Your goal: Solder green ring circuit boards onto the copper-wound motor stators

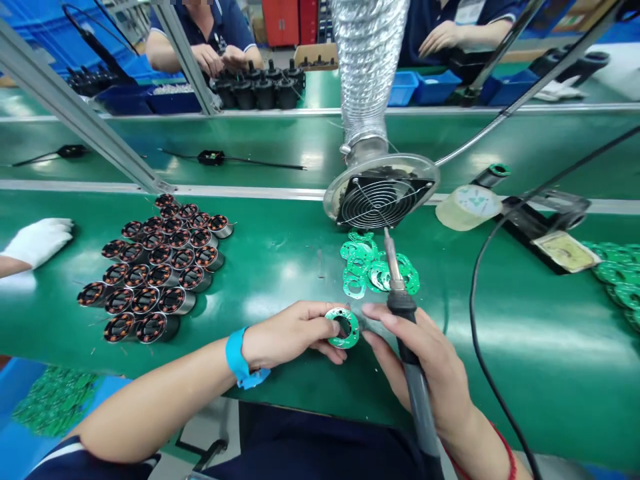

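Note:
My left hand (293, 333) pinches a green ring-shaped circuit board (344, 328) sitting on a motor stator, just above the green bench. My right hand (425, 363) grips a soldering iron (400, 300) whose tip points up and away, and its fingertips touch the ring's right side. Beyond the hands lies a loose pile of green ring boards (375, 267). A blue band circles my left wrist.
Several copper-wound stators (160, 263) are stacked at left. A fume-extractor fan (383, 193) on a foil duct hangs ahead. A tape roll (467, 207), iron stand (545, 220) and black cable (480, 313) lie right. A co-worker's white-gloved hand (40, 240) rests far left; other people work across the belt.

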The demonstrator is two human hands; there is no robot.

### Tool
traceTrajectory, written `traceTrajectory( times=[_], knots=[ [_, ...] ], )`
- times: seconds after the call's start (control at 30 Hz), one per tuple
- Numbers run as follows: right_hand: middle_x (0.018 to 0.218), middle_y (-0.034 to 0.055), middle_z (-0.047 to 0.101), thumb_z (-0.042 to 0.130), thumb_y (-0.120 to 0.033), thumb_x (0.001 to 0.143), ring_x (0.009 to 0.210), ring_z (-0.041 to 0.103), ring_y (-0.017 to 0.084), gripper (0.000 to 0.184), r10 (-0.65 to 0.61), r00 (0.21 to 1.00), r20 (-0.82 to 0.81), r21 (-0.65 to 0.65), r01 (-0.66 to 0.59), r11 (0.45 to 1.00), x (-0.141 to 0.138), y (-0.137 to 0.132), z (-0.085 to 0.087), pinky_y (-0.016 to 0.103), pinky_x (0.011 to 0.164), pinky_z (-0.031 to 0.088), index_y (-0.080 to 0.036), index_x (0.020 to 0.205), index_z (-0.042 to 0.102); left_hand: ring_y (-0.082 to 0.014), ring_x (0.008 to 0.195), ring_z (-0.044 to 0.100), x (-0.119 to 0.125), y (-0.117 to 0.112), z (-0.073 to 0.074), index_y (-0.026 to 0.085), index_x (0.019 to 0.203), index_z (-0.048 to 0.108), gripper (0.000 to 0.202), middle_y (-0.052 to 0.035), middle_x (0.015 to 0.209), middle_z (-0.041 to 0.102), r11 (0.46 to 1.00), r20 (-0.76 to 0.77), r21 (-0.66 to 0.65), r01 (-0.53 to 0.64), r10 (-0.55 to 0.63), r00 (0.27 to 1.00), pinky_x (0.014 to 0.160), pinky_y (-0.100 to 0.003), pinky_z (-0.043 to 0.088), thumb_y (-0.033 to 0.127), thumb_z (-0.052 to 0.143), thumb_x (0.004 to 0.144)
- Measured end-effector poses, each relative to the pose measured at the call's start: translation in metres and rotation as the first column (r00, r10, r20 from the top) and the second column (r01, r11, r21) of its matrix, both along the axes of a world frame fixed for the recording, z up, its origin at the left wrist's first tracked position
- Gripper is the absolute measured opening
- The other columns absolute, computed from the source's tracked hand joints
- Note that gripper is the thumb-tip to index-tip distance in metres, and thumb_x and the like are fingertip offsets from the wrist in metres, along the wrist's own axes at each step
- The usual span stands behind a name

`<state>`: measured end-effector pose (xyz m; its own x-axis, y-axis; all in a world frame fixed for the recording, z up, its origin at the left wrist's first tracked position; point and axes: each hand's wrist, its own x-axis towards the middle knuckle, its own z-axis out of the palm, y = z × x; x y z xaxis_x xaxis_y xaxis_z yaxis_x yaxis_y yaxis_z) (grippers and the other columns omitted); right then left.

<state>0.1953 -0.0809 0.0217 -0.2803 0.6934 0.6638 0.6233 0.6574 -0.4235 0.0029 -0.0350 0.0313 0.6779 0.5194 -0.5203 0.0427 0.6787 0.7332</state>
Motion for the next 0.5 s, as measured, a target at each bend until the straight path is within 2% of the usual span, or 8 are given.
traceTrajectory(
  times=[0.13,0.27,0.33,0.4,0.5],
  knots=[
    [0.077,0.0009,0.067,0.051,-0.009,0.09,0.067,0.063,0.016,0.038,-0.01,0.995,0.097,0.022,0.008,1.0,0.004,-0.011,0.003,0.03,0.063,0.05,-0.025,0.124,0.05,-0.0109,0.072,0.062,0.004,-0.011,0.005,0.013,0.098,0.066,0.024,-0.0013,0.084,0.064,0.997,-0.021,0.069,-0.018,0.019,1.0,0.076,-0.028,0.056,0.022,0.067,0.076],
    [0.077,0.001,0.064,0.048,-0.011,0.092,0.068,0.057,0.016,0.033,0.014,0.987,0.158,0.043,-0.021,0.999,0.008,-0.026,0.004,0.029,0.062,0.048,-0.023,0.123,0.048,-0.0108,0.074,0.059,0.005,-0.028,0.008,0.013,0.098,0.067,0.023,-0.0014,0.085,0.062,0.982,-0.021,0.186,-0.033,0.038,0.999,0.076,-0.027,0.056,0.023,0.064,0.077],
    [0.077,0.0013,0.063,0.046,-0.01,0.093,0.068,0.056,0.015,0.031,0.016,0.986,0.167,0.068,-0.028,0.997,0.008,-0.034,0.005,0.028,0.061,0.047,-0.022,0.122,0.049,-0.0121,0.078,0.059,0.005,-0.038,0.01,0.013,0.104,0.067,0.027,-0.0025,0.088,0.063,0.969,-0.046,0.248,-0.015,0.027,0.999,0.077,-0.028,0.056,0.024,0.06,0.08],
    [0.073,0.0008,0.06,0.047,-0.009,0.093,0.064,0.053,0.015,0.028,0.005,0.986,0.167,0.094,-0.021,0.995,0.008,-0.041,0.007,0.027,0.058,0.045,-0.02,0.118,0.05,-0.0151,0.087,0.061,0.005,-0.047,0.013,0.014,0.115,0.064,0.035,-0.0046,0.099,0.066,0.936,-0.121,0.353,0.015,0.03,0.992,0.084,-0.032,0.055,0.023,0.056,0.082],
    [0.07,0.0004,0.059,0.048,-0.009,0.093,0.059,0.051,0.014,0.023,-0.008,0.989,0.145,0.091,-0.006,0.996,0.006,-0.05,0.011,0.027,0.054,0.044,-0.018,0.114,0.052,-0.0205,0.11,0.058,0.006,-0.059,0.018,0.015,0.131,0.055,0.048,-0.0084,0.12,0.064,0.821,-0.259,0.568,0.066,0.102,0.96,0.104,-0.038,0.044,0.02,0.053,0.084]
  ],
)
